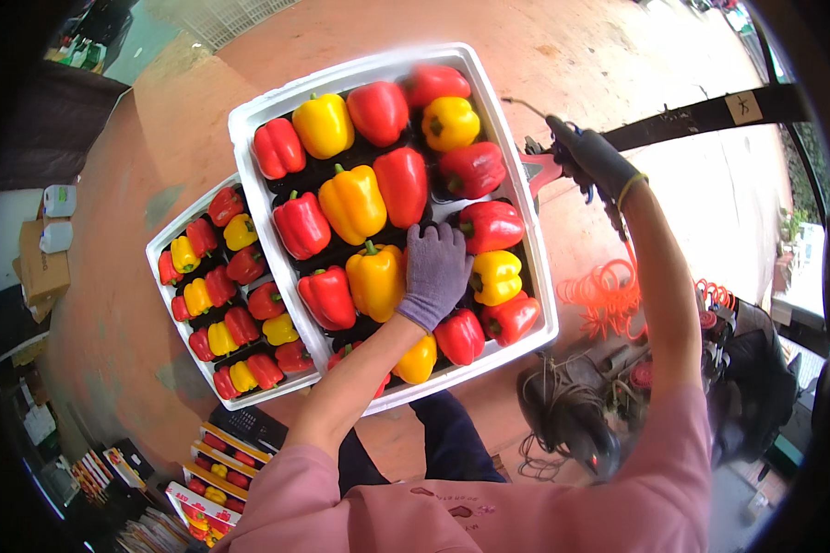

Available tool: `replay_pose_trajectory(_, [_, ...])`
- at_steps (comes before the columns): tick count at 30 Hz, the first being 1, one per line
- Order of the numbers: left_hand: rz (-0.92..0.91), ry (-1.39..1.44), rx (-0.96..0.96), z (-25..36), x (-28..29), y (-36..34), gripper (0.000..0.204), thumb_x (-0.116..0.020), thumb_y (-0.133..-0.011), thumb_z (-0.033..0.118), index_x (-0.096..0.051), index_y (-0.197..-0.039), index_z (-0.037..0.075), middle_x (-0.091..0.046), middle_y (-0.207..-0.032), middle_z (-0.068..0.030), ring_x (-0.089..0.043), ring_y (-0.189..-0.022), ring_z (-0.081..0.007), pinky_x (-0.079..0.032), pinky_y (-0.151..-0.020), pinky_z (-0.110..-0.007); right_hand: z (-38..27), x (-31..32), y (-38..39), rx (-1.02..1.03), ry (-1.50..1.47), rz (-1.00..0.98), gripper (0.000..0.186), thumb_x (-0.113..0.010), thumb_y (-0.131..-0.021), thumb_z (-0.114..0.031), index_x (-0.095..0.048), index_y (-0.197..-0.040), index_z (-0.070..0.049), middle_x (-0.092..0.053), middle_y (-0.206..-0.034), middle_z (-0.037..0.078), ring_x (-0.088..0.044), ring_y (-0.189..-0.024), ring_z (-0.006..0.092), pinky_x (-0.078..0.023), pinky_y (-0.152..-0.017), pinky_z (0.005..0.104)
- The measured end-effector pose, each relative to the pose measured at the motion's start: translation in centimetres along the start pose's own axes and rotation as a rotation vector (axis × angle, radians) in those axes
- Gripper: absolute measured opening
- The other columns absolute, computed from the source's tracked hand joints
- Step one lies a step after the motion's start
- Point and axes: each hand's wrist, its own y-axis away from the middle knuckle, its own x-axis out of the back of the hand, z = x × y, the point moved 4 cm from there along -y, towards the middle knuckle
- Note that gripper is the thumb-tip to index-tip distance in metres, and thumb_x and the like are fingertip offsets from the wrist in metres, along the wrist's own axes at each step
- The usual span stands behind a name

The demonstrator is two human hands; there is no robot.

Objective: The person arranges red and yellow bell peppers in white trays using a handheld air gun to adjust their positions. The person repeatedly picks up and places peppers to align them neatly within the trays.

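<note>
A white foam tray (378,66) packed with red and yellow bell peppers fills the middle of the view. My left hand (436,269), in a grey glove, lies flat on the peppers near the tray's centre, beside a yellow pepper (375,281) and below a red pepper (491,226). It grips nothing. My right hand (598,161), in a dark glove, is closed on a red-handled tool (538,171) at the tray's right rim. A black strap (710,115) runs from that hand toward the upper right.
A second white tray (157,249) of smaller red and yellow peppers sits lower left, partly under the first. An orange coiled hose (609,295) and a black machine with cables (572,415) lie at the right. Cardboard boxes (41,267) and printed cartons (212,470) stand left.
</note>
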Motion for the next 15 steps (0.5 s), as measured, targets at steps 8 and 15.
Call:
replay_pose_trajectory(8, [0.019,0.057,0.007,-0.3,0.2,0.7,0.040,-0.075,-0.075,0.036,-0.064,-0.100,0.006,-0.057,-0.104,-0.0115,-0.053,-0.100,-0.0290,-0.038,-0.097,-0.049,-8.6,-0.8,-0.9,0.201,0.297,0.014,0.062,-0.053,-0.092,-0.067,-0.059,-0.078,-0.008,-0.049,-0.058,-0.002,-0.042,-0.046,0.0091,-0.035,-0.045,0.0242])
replay_pose_trajectory(15, [0.054,-0.012,0.011,-0.1,-0.1,1.9,0.041,-0.069,-0.078,0.032,-0.065,-0.107,0.004,-0.058,-0.118,-0.0154,-0.050,-0.114,-0.0327,-0.038,-0.100,-0.049,-12.3,-3.1,4.5,0.152,0.921,-0.330,0.053,-0.050,-0.101,-0.050,-0.072,-0.089,-0.004,-0.059,-0.059,0.005,-0.056,-0.046,0.0125,-0.047,-0.045,0.0268])
